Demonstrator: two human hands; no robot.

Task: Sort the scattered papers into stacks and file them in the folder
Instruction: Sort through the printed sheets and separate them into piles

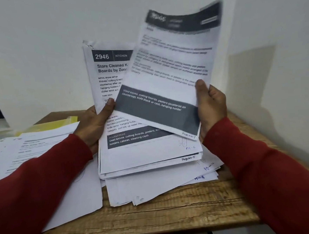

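Above table (157, 217) | L hand (94, 126) grips stack (134, 154) | R hand (210, 105) pinches sheet (168, 70)

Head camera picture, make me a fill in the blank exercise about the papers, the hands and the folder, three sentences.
1. The right hand holds a blurred sheet by its ____ edge.
2. The stack in the left hand shows the header number ____.
3. The yellow folder lies on the wooden table to the ____ of the hands.

Missing words: right; 2946; left

White papers (149, 159) with dark grey bands; red sleeves (35, 180); yellow folder (59, 123); brown wood-grain table (157, 217)
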